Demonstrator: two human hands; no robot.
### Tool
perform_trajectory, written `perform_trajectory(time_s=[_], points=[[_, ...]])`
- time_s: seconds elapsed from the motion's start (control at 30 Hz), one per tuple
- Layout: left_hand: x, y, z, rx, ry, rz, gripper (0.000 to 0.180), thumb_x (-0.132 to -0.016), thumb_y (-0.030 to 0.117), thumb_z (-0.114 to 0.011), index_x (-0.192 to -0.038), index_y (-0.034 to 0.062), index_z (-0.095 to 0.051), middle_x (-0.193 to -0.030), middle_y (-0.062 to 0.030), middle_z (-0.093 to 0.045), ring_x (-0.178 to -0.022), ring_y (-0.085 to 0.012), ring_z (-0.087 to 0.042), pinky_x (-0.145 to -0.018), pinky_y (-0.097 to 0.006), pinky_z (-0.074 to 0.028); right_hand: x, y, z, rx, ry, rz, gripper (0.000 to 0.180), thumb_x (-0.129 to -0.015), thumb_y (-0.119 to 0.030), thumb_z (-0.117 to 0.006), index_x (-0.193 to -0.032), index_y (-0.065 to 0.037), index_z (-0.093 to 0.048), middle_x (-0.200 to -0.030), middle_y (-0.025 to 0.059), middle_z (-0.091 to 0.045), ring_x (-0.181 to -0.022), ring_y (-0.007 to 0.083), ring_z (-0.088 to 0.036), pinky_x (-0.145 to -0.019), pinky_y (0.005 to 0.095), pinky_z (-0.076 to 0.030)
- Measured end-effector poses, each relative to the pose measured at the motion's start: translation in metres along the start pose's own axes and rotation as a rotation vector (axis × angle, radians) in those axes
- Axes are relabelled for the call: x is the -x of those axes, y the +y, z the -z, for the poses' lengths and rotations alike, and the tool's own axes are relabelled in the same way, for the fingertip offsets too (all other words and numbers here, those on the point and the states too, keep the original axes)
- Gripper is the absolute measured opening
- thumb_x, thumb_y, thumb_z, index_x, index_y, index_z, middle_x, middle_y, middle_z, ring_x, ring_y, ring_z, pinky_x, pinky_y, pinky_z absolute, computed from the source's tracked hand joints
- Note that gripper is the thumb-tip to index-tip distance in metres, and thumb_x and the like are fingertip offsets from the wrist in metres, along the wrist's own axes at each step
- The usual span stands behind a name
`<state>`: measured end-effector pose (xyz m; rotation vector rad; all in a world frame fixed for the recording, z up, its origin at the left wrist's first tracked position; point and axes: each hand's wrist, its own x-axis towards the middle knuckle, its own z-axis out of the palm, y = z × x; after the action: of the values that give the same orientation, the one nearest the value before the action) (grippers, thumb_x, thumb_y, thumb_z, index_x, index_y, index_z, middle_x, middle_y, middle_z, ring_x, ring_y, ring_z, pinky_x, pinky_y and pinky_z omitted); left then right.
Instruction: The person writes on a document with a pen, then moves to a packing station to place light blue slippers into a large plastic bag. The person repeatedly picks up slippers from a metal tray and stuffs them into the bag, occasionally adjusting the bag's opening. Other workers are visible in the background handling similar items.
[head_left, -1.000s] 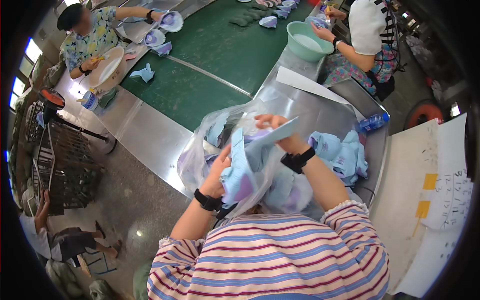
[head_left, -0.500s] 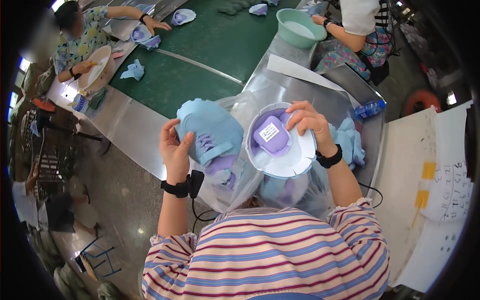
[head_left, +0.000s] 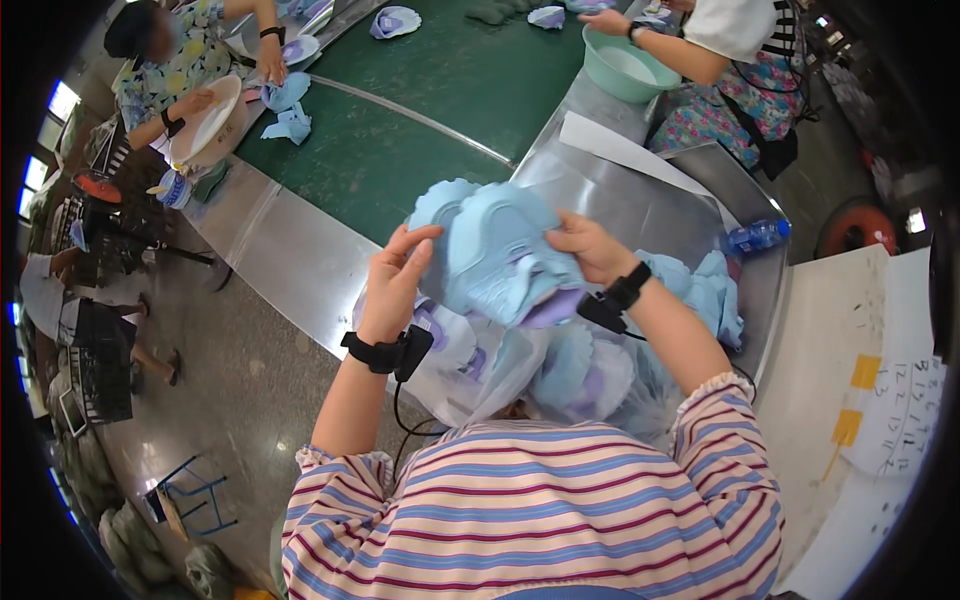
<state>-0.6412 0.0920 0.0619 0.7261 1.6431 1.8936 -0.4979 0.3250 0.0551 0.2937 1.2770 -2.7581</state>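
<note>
Two light-blue shoe uppers with scalloped edges and purple collars are held up in front of me, overlapping. The front shoe upper point(head_left: 505, 240) shows its laced top, and my right hand point(head_left: 595, 250) pinches it at its right side. Behind it, the rear shoe upper point(head_left: 432, 205) is mostly covered; my left hand point(head_left: 396, 285) has thumb and fingers closed at its left edge. Below them a clear plastic bag point(head_left: 500, 385) holds several more blue, white and purple uppers. To the right, by my right wrist, lies a heap of blue uppers point(head_left: 708, 290).
A green conveyor belt point(head_left: 400, 135) runs ahead, bordered by metal table edges point(head_left: 290, 255). Two people work beyond it, near a white basin point(head_left: 215, 120) and a green basin point(head_left: 625, 70). A blue bottle point(head_left: 758, 236) lies at the right; a white board point(head_left: 820, 350) stands beside it.
My right hand has turned its upper over from the inside to the laced outside and moved it left over the other upper. The two uppers now overlap.
</note>
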Motion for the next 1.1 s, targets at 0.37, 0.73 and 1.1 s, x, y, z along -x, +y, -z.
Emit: perform_trajectory(time_s=[0.37, 0.73, 1.1], points=[[-0.135, -0.023, 0.088, 0.015, 0.487, 0.089, 0.053, -0.069, 0.007, -0.067, -0.11, 0.0013, -0.035, -0.099, -0.0124, -0.049, -0.086, -0.0168, -0.05, -0.073, -0.03, -0.045, -0.02, 0.024, -0.006, 0.832, 0.104, -0.037, 0.03, -0.082, -0.016, -0.057, -0.107, -0.001, -0.05, -0.093, 0.0047, -0.056, -0.078, 0.0106, -0.054, -0.072, 0.0247, -0.045], [-0.276, -0.019, 0.24, -0.564, 0.804, -0.129, 0.066, -0.071, 0.015, -0.068, -0.123, -0.0025, -0.032, -0.119, -0.0226, -0.044, -0.104, -0.0287, -0.049, -0.087, -0.035, -0.041, -0.008, 0.031, -0.031, 1.023, -0.12, -0.167, 0.024, -0.083, -0.016, -0.055, -0.102, -0.001, -0.055, -0.091, 0.0089, -0.061, -0.081, 0.0161, -0.06, -0.072, 0.0282, -0.047], [-0.021, -0.074, 0.052, -1.208, -0.639, -0.166, 0.054, -0.068, 0.027, -0.068, -0.11, -0.0002, -0.048, -0.094, -0.0164, -0.057, -0.09, -0.0284, -0.056, -0.08, -0.035, -0.044, -0.105, 0.057, -0.041, 1.746, -0.08, -0.183, 0.062, -0.075, -0.028, -0.061, -0.129, -0.011, -0.033, -0.091, 0.0195, -0.061, -0.083, 0.0374, -0.058, -0.071, 0.0434, -0.046]])
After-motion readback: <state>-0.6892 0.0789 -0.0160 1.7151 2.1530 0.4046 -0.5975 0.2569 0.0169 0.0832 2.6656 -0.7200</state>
